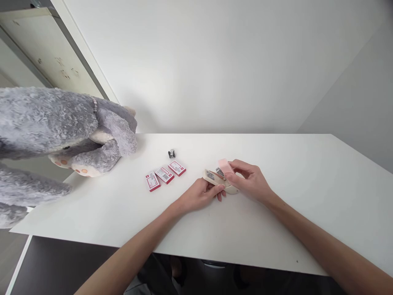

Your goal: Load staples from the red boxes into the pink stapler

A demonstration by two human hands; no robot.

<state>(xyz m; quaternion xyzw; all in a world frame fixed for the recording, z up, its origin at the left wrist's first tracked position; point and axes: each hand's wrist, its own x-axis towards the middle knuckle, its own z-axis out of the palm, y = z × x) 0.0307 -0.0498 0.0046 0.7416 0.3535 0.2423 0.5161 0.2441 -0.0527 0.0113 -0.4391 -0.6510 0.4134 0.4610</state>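
Note:
Above the table, a stapler with a cream base and a pink top is spread apart, and metal parts show between the two halves. My left hand is closed around the cream part, thumb on top and fingertips underneath. From the right, my right hand pinches the pink top between thumb and fingers. Left of my hands lie three small red-and-white boxes, close together. Behind them sits a small black-and-metal object, possibly a staple remover.
A large grey plush toy takes up the left end of the white table. A white wall stands along the table's back edge. The front edge runs just below my forearms, with my legs under it.

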